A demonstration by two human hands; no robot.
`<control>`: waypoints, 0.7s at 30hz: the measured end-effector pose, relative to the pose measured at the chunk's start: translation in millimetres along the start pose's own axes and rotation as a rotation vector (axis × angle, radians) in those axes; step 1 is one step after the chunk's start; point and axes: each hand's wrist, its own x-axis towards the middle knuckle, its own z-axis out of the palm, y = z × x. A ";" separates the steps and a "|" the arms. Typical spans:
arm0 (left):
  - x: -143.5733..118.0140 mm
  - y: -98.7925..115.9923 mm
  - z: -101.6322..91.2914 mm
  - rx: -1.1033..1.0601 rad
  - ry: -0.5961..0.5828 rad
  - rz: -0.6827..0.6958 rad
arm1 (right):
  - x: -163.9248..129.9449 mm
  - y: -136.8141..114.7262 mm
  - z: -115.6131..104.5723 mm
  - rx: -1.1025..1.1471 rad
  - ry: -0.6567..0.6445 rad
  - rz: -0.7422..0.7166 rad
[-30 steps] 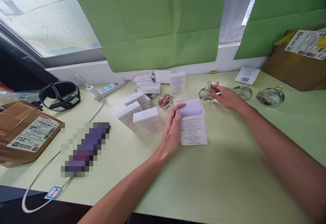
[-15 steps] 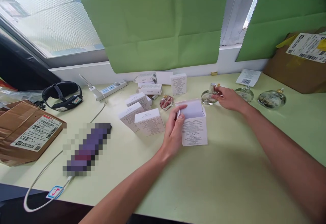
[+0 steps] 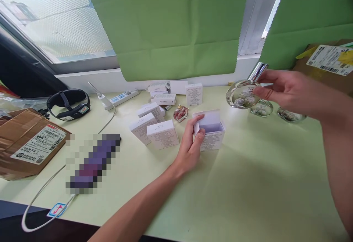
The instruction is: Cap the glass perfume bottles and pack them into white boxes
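Above and to the right of the open white box, holding a round glass bottle clear of the bench with the right hand. Gripping it by fingers and thumb at the shoulder, with the silver cap tilting up and to the right. Clasping the box's left wall with the left hand, thumb and fingers closed on the card. Keeping the lid flap upright at the back of the box and the inside showing bare.

Seemingly carrying the bottle in mid-air, not yet over the box's mouth. For any lowering into the box, needing the bottle centred over the opening and turned to suit it, with the box braced against tipping.

Just left of the box, leaving a small pink bottle and a cluster of closed white boxes untouched. Right of the box and further back, passing two more round bottles. Far left of the box, leaving a power strip, a black headband and a brown parcel lying.
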 end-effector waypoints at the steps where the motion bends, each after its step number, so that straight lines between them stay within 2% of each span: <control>1: 0.0 -0.3 -0.1 0.006 0.003 -0.001 | -4.5 -10.1 1.4 0.055 -0.054 -0.077; 3: 0.2 -1.2 0.2 0.015 0.013 0.001 | -11.1 -29.6 10.5 0.169 -0.140 -0.250; 6: 1.0 -2.2 1.4 -0.021 0.026 -0.007 | -15.2 -51.0 30.0 0.163 -0.218 -0.343; 9: 2.3 -1.0 2.6 -0.074 0.020 -0.034 | -15.0 -57.8 41.6 0.039 -0.283 -0.300; 13: 2.9 1.1 2.8 -0.113 0.015 -0.062 | -13.7 -54.1 42.3 -0.116 -0.278 -0.242; 21: 2.2 -1.4 4.1 -0.208 0.001 -0.082 | -16.4 -54.5 46.6 -0.201 -0.320 -0.230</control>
